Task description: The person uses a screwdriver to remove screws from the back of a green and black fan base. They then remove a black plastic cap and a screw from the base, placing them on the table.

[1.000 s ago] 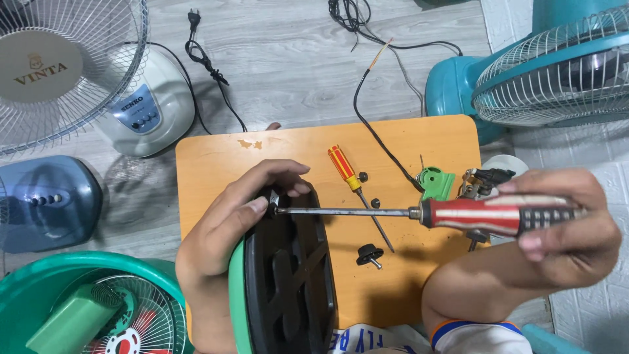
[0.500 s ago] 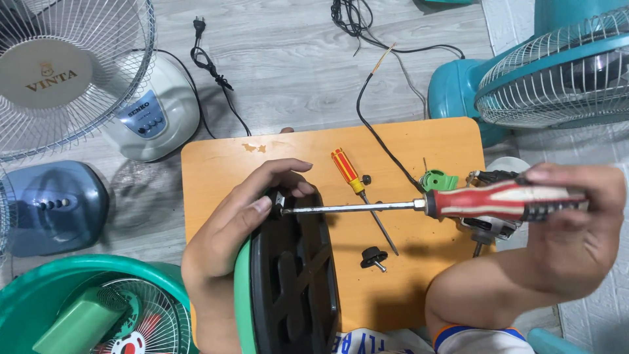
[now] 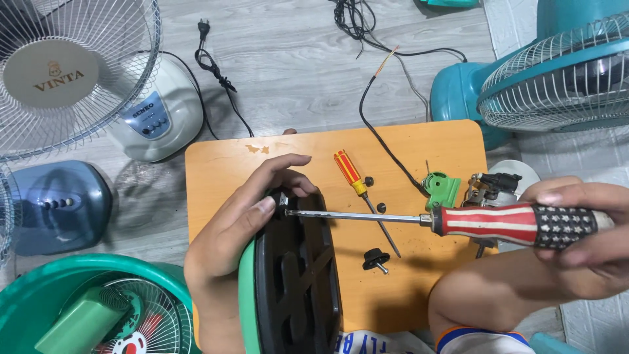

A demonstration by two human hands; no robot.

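I judge I'm mid-way through working a screw at the top edge of the fan base (image 3: 295,288), which stands on edge at the near side of the wooden desk (image 3: 223,170). My left hand (image 3: 239,223) steadies its green rim, fingers curled about the black ribbed plastic. My right hand (image 3: 576,226) is wrapped tight around the long screwdriver (image 3: 458,219), its glossy striped handle and steel shaft lying level, tip at the screw. Next calls for steady, square turning pressure. A small yellow-and-red screwdriver (image 3: 359,190) lies just beyond.
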